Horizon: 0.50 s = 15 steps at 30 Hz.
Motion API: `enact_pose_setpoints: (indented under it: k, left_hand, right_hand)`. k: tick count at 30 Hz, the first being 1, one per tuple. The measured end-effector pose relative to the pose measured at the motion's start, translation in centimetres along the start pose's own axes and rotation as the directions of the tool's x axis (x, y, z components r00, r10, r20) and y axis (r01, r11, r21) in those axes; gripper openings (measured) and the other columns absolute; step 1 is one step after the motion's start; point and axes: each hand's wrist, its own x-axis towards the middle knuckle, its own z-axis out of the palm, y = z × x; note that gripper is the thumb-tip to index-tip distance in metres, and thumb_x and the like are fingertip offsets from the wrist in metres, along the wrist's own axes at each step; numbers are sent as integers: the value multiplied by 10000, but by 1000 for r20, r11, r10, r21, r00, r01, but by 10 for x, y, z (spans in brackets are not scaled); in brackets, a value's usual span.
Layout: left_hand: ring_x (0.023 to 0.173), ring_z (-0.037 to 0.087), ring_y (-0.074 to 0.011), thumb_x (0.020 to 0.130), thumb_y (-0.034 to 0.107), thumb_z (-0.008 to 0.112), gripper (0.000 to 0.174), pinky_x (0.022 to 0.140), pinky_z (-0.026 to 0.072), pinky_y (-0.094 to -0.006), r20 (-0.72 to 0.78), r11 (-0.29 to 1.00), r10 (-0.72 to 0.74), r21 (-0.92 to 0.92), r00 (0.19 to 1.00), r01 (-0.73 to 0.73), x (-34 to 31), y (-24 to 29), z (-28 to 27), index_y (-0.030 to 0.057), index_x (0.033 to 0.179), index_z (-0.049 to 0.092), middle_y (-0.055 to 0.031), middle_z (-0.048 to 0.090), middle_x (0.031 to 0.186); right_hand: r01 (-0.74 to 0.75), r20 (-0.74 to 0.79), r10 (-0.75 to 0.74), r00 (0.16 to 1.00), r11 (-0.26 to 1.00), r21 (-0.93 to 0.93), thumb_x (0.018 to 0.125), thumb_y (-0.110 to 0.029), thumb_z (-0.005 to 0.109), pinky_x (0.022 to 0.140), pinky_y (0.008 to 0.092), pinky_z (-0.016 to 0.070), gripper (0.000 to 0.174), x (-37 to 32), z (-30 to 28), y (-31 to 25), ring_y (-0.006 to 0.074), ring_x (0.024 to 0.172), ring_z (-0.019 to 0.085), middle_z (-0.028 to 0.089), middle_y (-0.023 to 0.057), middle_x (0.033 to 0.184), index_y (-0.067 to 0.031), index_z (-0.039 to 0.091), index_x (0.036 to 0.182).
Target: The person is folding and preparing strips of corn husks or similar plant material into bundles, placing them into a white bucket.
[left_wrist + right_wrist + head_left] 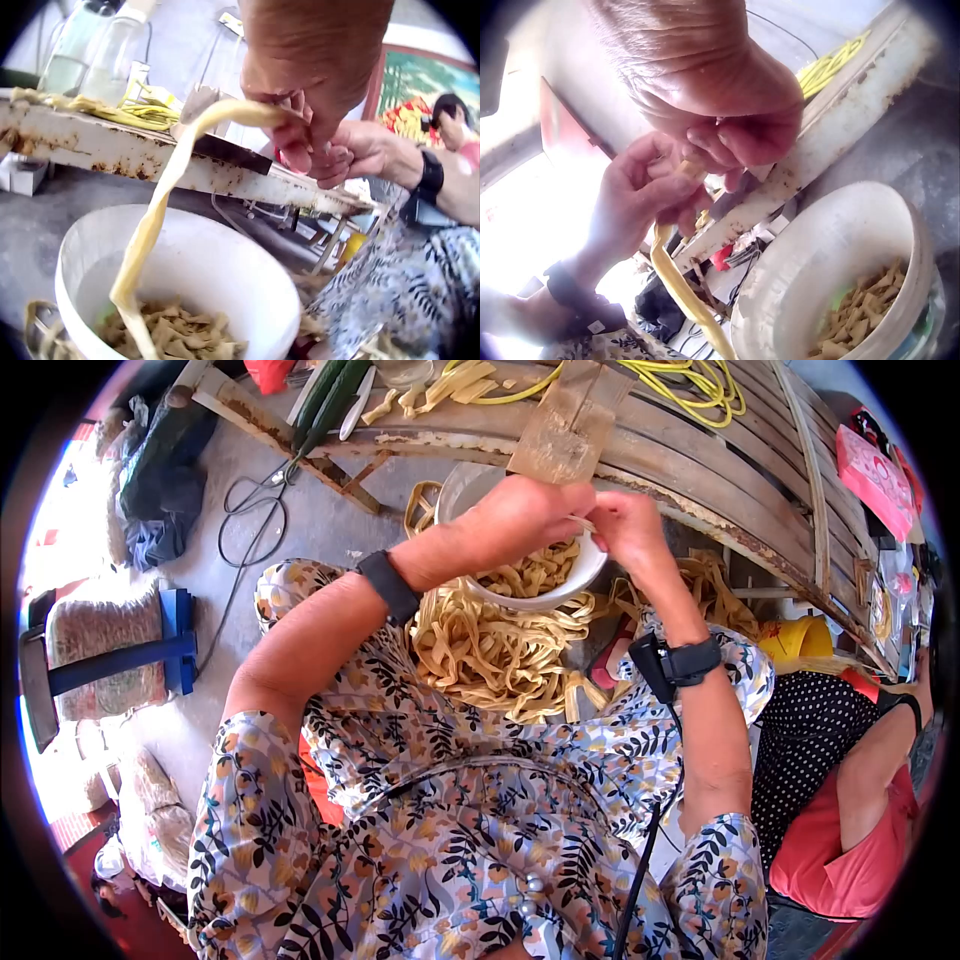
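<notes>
A long pale-yellow strip (161, 199) hangs from my left hand (315, 82) down over the white bucket (180, 225). My left hand (641, 187) pinches it close to its end, and the curled fingers of my right hand (712, 97) pinch the same end. Both hands meet above the bucket's rim in the head view, left hand (515, 525) and right hand (630, 530) touching. Short cut pieces (176, 330) lie inside the bucket. Beside it lies a heap of long strips (490, 650). A dark flat blade (232, 155) juts at the bench edge, near the hands.
The rusty-edged slatted bench (700, 470) runs across the far side, bearing a wooden board (565, 440), yellow cord (700, 395) and green cucumbers (330, 405). A chair (110, 650) stands left. Another person (850, 780) sits close on the right, near a yellow container (800, 638).
</notes>
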Motion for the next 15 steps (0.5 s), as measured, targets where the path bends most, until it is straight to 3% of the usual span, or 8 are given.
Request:
enact_pose_setpoints:
  k: [1, 2, 5, 7, 9, 11, 13, 15]
  left_hand:
    - [617, 574, -199, 731, 176, 638, 243, 578, 464, -321, 0, 996, 3, -86, 1000, -3, -1, -4, -3, 88, 941, 551, -107, 594, 701]
    - [587, 551, -193, 711, 174, 663, 285, 563, 457, -299, 1, 985, 4, -173, 1000, -4, -4, -9, -5, 82, 953, 544, -98, 579, 681]
    - [610, 496, -50, 803, 167, 604, 141, 545, 429, -222, 265, 809, -255, -469, 930, 356, -13, -39, -26, 87, 918, 597, 15, 577, 688]
    - [634, 490, -33, 832, 200, 575, 146, 567, 423, -201, 235, 808, -191, -514, 953, 288, -16, -49, -28, 83, 913, 608, 42, 571, 713]
    - [657, 489, -22, 857, 225, 544, 172, 588, 421, -184, 233, 771, -150, -580, 961, 262, -14, -51, -29, 77, 916, 611, 53, 567, 733]
    - [679, 492, -17, 877, 242, 510, 204, 607, 423, -173, 312, 671, -145, -666, 939, 325, -10, -42, -25, 68, 926, 606, 50, 567, 746]
    - [651, 500, -39, 905, 245, 448, 254, 574, 445, -171, 345, 327, -97, -875, 934, 357, -7, -44, -1, 30, 1004, 541, 1, 567, 802]
    - [657, 510, -57, 906, 247, 443, 273, 538, 438, -164, 467, 129, -16, -876, 884, 465, -7, -39, 20, 15, 1034, 511, -32, 564, 840]
  right_hand:
    - [19, -69, -24, 997, 998, -60, 755, -71, 587, 394, 195, 361, 91, -1, -2, -3, 84, 438, 500, 551, 25, 529, -74, 677, 765]
    - [-74, -53, 78, 996, 995, 66, 760, -76, 586, 372, 195, 323, 85, -6, -13, -7, 63, 409, 439, 539, 5, 519, -49, 663, 737]
    - [-10, -63, 15, 998, 998, 70, 782, -106, 596, 359, 191, 293, 93, -4, -22, 9, 41, 421, 408, 522, -9, 530, -38, 659, 791]
    - [-140, 284, 134, 949, 990, 2, 799, -128, 598, 363, 173, 264, 149, -20, -6, 9, 26, 416, 373, 526, -20, 574, -12, 641, 881]
    - [-168, 607, -123, 785, 901, 400, 827, -204, 582, 375, 169, 276, 258, -32, 2, -14, 0, 417, 369, 510, -42, 555, 17, 611, 956]
    - [-170, 586, -346, 733, 741, 650, 828, -337, 571, 397, 169, 281, 411, -32, 0, -22, 15, 429, 371, 524, -44, 596, 13, 576, 1043]
    - [-161, 451, -355, 819, 613, 773, 819, -339, 583, 407, 173, 289, 455, -28, -11, -36, 11, 430, 363, 518, -35, 578, 24, 540, 1091]
    - [-5, 328, -293, 898, 739, 674, 813, -247, 608, 436, 180, 369, 404, -23, -14, -34, 36, 451, 459, 536, 3, 567, 41, 533, 1087]
